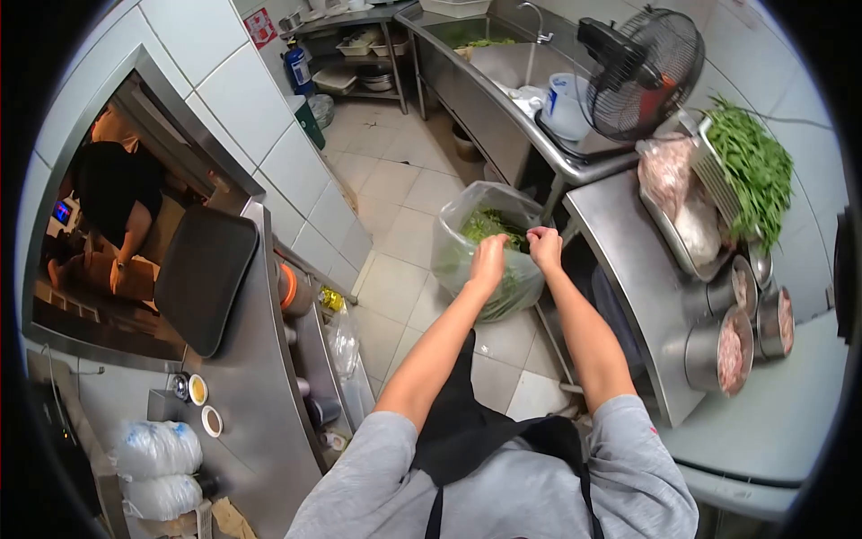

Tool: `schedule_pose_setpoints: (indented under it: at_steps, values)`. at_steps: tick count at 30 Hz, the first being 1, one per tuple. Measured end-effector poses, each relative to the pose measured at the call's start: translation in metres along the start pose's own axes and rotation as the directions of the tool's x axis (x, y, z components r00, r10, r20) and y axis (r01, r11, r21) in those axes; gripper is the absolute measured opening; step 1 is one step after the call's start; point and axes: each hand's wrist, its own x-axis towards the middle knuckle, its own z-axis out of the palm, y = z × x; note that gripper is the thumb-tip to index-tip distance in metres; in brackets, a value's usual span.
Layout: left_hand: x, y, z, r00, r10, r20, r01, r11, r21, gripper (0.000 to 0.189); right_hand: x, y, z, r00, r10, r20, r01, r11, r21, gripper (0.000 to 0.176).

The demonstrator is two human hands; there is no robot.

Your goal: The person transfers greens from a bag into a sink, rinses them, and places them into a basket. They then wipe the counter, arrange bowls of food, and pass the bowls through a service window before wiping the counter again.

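Observation:
A clear plastic bag [452, 256] stands with its mouth up on the floor tiles, beside the legs of the steel counter. Loose leafy greens [489, 223] fill it and show through its wall. At the near side of the bag's mouth, my left hand [489, 260] is closed in a fist. My right hand [545, 249] is close by at the right side of the mouth, thumb and fingers pinched together. Green leaves show between the two hands. What either hand grips is too small and hidden to make out.
On the right counter [620, 260] are a basket of greens [750, 166], bagged meat [669, 175] and metal pots of meat [729, 355]. A fan [642, 72] stands by the sink [503, 67]. Left, a black tray [206, 278] leans at a hatch; a person [117, 193] is beyond.

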Motion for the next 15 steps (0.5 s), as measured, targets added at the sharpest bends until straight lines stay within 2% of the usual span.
schedule_pose_setpoints:
  at_steps: [1,2,3,4,5,7,8,9,10,11,12,13,14,15]
  values:
    - [0.012,-0.014,0.006,0.997,0.017,0.070,-0.018,1.000,0.020,0.017,0.023,0.014,0.017,0.998,-0.031,0.047,0.033,0.999,-0.030,0.012]
    - [0.023,-0.019,0.011,0.994,-0.070,0.088,0.068,0.997,0.022,0.017,0.046,0.024,0.029,0.993,-0.070,0.095,0.075,0.996,-0.054,0.012]
    - [0.035,-0.031,0.017,0.992,-0.080,0.100,0.073,0.995,0.070,0.014,0.066,0.023,0.037,0.981,-0.147,0.130,0.169,0.969,-0.182,0.013]
    - [0.044,-0.033,0.015,0.993,-0.090,0.080,0.084,0.993,0.080,0.013,0.089,0.042,0.056,0.972,-0.191,0.133,0.214,0.958,-0.189,0.012]
    - [0.054,-0.037,0.014,0.985,-0.135,0.108,0.128,0.989,0.067,0.012,0.096,0.034,0.056,0.980,-0.168,0.111,0.188,0.960,-0.210,0.011]
    - [0.068,-0.038,0.009,0.990,-0.125,0.067,0.119,0.990,0.082,0.007,0.117,0.024,0.067,0.989,-0.081,0.123,0.117,0.939,-0.322,0.014]
    - [0.075,-0.047,0.015,0.983,-0.163,0.080,0.158,0.985,0.062,0.006,0.122,0.016,0.067,0.978,-0.182,0.104,0.209,0.887,-0.411,0.012]
    - [0.078,-0.061,0.024,0.992,-0.108,0.072,0.097,0.985,0.146,0.007,0.136,0.017,0.076,0.979,-0.101,0.176,0.170,0.882,-0.440,0.011]
    - [0.079,-0.076,0.033,0.989,-0.126,0.071,0.111,0.976,0.187,0.011,0.148,0.020,0.082,0.954,-0.004,0.300,0.163,0.848,-0.505,0.012]
    - [0.074,-0.072,0.016,0.987,-0.135,0.092,0.111,0.966,0.232,0.008,0.161,0.032,0.089,0.900,0.052,0.433,0.233,0.782,-0.578,0.015]
    - [0.068,-0.065,-0.005,0.952,-0.246,0.184,0.198,0.949,0.244,0.003,0.172,0.060,0.101,0.867,-0.013,0.498,0.327,0.768,-0.550,0.022]
    - [0.050,-0.073,-0.011,0.946,-0.246,0.213,0.178,0.939,0.293,0.041,0.164,0.035,0.091,0.850,0.042,0.524,0.369,0.663,-0.651,0.029]
    - [0.014,-0.089,0.004,0.987,-0.112,-0.118,0.158,0.833,0.530,0.064,0.165,0.028,0.085,0.794,0.033,0.607,0.425,0.684,-0.592,0.030]
    - [-0.011,-0.093,-0.011,0.964,-0.256,-0.070,0.253,0.809,0.531,0.066,0.172,0.036,0.090,0.825,-0.039,0.564,0.451,0.647,-0.614,0.033]
